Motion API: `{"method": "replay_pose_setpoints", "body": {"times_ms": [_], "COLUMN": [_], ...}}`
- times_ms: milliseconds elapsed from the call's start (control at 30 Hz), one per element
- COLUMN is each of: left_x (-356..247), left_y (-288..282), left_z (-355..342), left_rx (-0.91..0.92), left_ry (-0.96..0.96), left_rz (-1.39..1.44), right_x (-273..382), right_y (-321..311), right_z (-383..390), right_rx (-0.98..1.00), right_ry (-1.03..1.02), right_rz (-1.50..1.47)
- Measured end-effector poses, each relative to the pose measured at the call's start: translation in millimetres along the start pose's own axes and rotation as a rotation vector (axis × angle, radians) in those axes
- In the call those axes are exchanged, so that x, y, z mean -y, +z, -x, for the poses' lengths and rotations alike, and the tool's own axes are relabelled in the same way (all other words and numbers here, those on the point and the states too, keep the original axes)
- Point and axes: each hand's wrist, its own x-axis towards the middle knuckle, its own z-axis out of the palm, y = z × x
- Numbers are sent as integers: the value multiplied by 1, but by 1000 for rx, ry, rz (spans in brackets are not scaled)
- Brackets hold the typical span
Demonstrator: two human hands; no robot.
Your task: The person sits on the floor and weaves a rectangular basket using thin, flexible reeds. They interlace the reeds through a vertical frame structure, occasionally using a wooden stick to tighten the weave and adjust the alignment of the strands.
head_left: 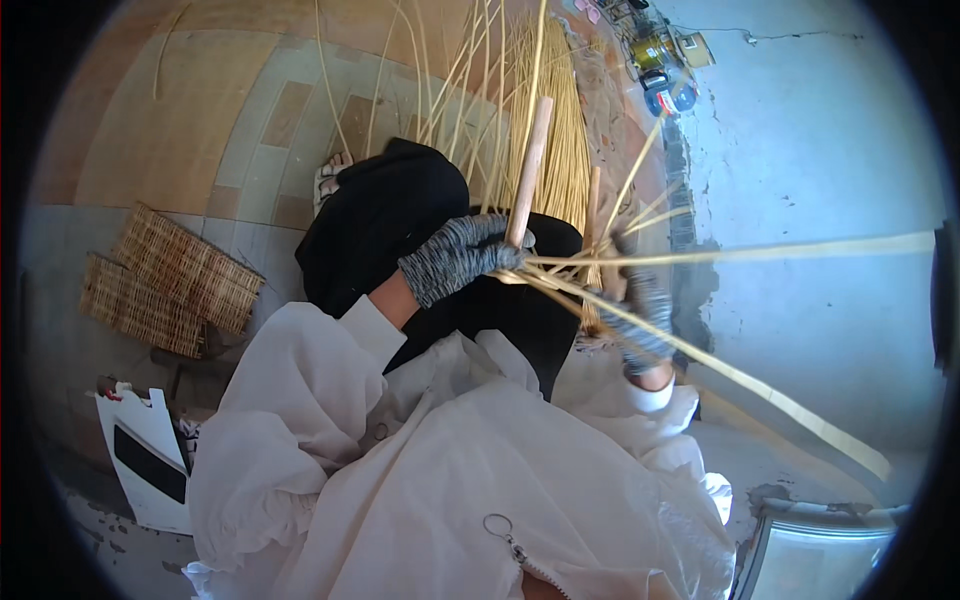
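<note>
My white jacket (420, 500) lies closest, filling the bottom of my view, with the tiled floor (235, 115) spread out beyond it and my black trousers (385, 210) making the lap I work over. Along the floor's right edge, beside the wall (810, 160), runs a big bundle of pale rods (565, 130); toward its left edge lie two woven panels (185, 270), one overlapping the other. The flat strips (760, 387) fan from the work above my right knee out past that side of my lap. My left hand (455, 260), in its grey glove, is curled tight, pinching the foot of the wooden stick (532, 160) where the strips cross; the stick leans slightly. My right hand (643, 315) is blurred behind the strips, so I cannot tell whether it grips any. I judge this to be the step of working strips in around the stick; the next move seems to call for a firm left pinch while one strip is drawn snug.
</note>
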Motion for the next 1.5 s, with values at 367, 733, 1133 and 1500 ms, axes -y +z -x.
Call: {"method": "replay_pose_setpoints", "body": {"times_ms": [367,733,1133,1500], "left_x": [-19,-22,-24,-5], "left_y": [-4,27,49,41], "left_z": [16,14,-2,3], "left_rx": [163,-126,-184,-330], "left_ry": [-113,-378,-452,-281], "left_rz": [-13,-443,-665,50], "right_x": [-11,-45,26,-6], "right_y": [62,-12,30,94], "right_z": [54,20,-73,-99], "right_rx": [115,-19,13,107], "right_ry": [-493,396,-415,-5], "right_rz": [-229,-755,725,-654]}}
